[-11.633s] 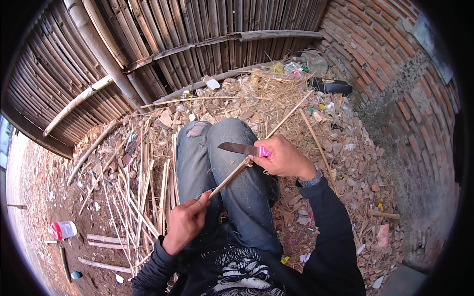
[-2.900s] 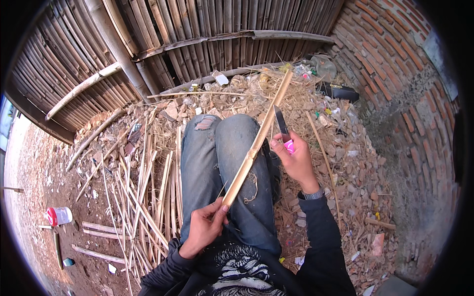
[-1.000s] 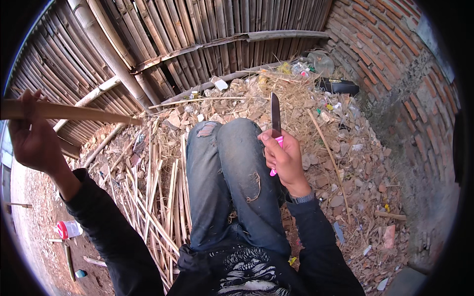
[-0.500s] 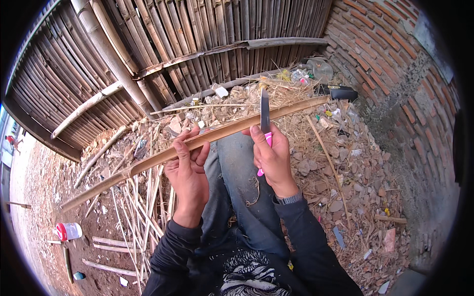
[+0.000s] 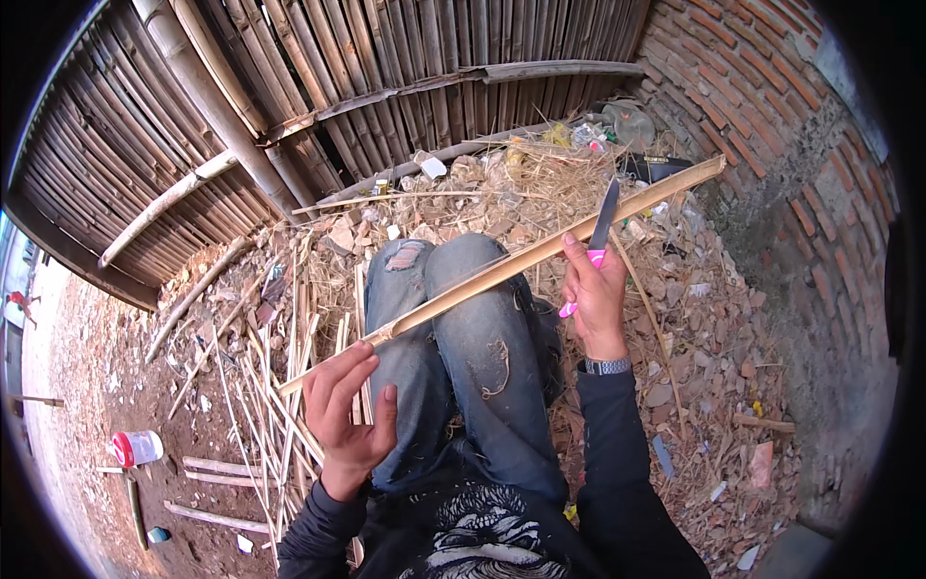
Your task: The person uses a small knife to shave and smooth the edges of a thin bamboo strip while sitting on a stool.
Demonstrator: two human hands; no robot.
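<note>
A long split bamboo strip (image 5: 473, 294) slants across my knees, its far end up at the right and its near end low at the left. My right hand (image 5: 596, 294) is closed around a knife with a pink handle (image 5: 597, 259) and a dark blade (image 5: 605, 214) pointing up and away. The thumb of that hand also presses on the strip, and its other fingers are partly hidden. Beside the strip's lower left end is my left hand (image 5: 349, 415), its fingers stretched along the bamboo and touching it. The left thumb stands apart, not closed on the strip.
Thin bamboo sticks (image 5: 256, 396) lie in a pile at my left, near a clear tub with a red lid (image 5: 137, 449). Rubble and straw (image 5: 535, 183) cover the ground ahead. A bamboo fence (image 5: 415, 48) rises in front, a brick wall (image 5: 772, 145) at right.
The strip has shifted right and tilted more steeply. My right hand moved right with it and the knife. The left hand came nearer, its grip loosened, at the strip's lower end.
</note>
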